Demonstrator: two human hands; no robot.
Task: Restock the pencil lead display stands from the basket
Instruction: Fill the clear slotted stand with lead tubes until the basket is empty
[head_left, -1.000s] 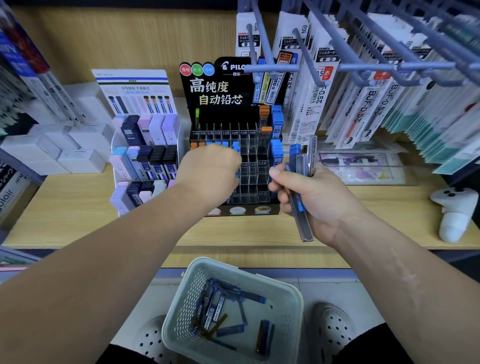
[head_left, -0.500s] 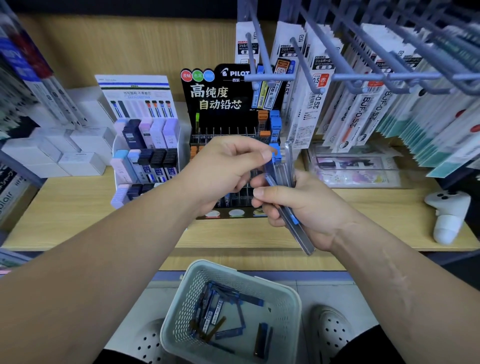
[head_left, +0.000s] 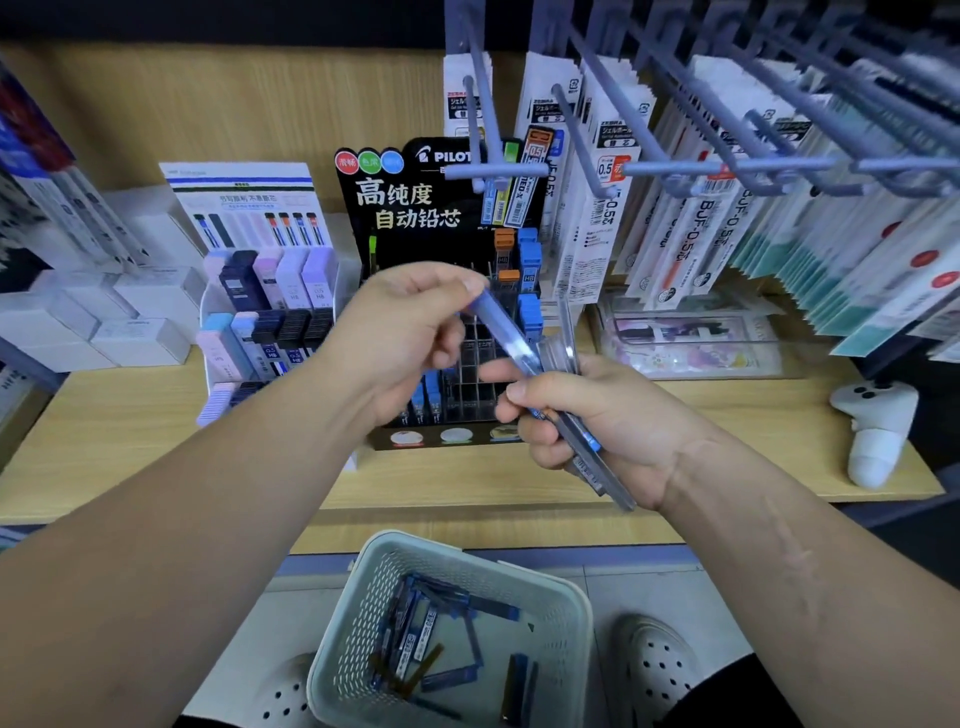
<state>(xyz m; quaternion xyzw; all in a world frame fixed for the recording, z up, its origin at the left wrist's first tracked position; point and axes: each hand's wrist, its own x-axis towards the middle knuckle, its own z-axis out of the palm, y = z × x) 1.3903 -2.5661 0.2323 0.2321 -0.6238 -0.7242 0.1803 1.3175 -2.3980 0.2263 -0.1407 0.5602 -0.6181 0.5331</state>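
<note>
Left hand (head_left: 410, 338) pinches lead tube (head_left: 501, 325) | right hand (head_left: 613, 421) grips tube bundle (head_left: 597, 467) (motion-blurred)

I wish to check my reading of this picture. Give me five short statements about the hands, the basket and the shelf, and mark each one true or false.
1. The left hand pinches one lead tube. True.
2. The right hand is empty. False: it grips a bundle of lead tubes.
3. The basket stands on the shelf. False: it stands below the shelf, between two shoes.
4. Loose tubes lie in the basket. True.
5. The white controller lies left of the black stand. False: it lies to its right.
</note>
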